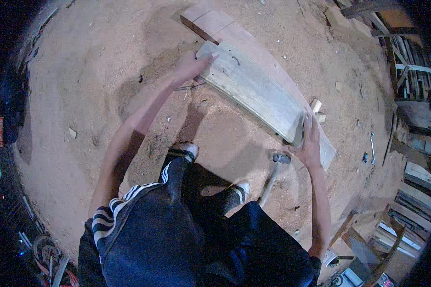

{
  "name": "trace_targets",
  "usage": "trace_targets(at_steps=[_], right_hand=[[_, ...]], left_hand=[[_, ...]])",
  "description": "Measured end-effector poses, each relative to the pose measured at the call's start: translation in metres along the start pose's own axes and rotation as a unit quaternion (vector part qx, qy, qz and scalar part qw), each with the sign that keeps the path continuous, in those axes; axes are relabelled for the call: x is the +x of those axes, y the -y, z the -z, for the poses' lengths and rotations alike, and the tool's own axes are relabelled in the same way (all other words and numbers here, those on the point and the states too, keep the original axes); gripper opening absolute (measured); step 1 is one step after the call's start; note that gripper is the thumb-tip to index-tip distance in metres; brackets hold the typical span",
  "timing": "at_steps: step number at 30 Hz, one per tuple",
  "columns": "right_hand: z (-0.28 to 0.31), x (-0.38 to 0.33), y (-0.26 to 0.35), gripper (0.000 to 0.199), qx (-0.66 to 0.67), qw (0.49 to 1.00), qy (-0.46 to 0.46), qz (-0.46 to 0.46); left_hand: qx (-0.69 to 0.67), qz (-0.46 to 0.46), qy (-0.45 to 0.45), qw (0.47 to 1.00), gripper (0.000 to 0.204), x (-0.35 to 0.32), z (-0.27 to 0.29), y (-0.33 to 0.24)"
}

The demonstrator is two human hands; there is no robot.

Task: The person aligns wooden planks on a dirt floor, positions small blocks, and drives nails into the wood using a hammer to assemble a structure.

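A pale, weathered wooden board (254, 88) lies slantwise over a longer, smoother plank (244, 38) on the ground. My left hand (195, 68) grips the board's far left end, with a finger or thumb on top and the rest hidden at the edge. At the near right end, my right hand (308, 146) holds the board with its fingers laid over the top face and the thumb by the near edge. A hammer (271, 179) rests on the dirt just left of my right hand, its head close to the board's end.
Small wood blocks (317, 106) sit beside the plank's right side. Farther right lies a metal wrench (372, 149) on the sandy ground. Stacked timber (412, 71) lines the right side. A wheel (47, 248) stands at the lower left. My feet are below the board.
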State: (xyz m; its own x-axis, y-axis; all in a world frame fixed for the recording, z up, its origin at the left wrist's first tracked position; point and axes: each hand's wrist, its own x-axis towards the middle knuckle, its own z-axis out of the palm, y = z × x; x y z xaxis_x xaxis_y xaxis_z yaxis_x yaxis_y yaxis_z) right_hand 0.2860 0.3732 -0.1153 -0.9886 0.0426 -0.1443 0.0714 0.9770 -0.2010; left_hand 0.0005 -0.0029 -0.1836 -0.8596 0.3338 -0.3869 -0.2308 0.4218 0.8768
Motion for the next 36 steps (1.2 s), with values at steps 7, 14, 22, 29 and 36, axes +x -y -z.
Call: trace_targets(at_steps=[7,14,22,29,36], right_hand=[[-0.051,-0.069,0.02,0.051,0.123,0.991,0.015,0.06],[-0.099,-0.048,0.041,0.033,0.119,0.983,-0.134,-0.038],[-0.132,-0.016,0.052,0.049,0.04,0.98,-0.144,-0.134],[-0.126,0.015,0.059,0.051,0.007,0.972,-0.195,-0.132],[-0.086,-0.013,0.069,0.029,0.0,0.991,-0.119,-0.054]], left_hand=[[-0.025,-0.1,-0.013,0.995,0.07,0.026,-0.006,0.001],[0.011,-0.055,-0.013,0.998,0.068,0.013,-0.01,-0.014],[0.017,-0.026,0.02,0.999,0.06,0.022,-0.001,-0.023],[-0.052,0.037,0.079,0.995,0.039,0.036,0.008,-0.032],[-0.083,0.006,0.134,0.988,0.029,0.031,0.013,-0.05]])
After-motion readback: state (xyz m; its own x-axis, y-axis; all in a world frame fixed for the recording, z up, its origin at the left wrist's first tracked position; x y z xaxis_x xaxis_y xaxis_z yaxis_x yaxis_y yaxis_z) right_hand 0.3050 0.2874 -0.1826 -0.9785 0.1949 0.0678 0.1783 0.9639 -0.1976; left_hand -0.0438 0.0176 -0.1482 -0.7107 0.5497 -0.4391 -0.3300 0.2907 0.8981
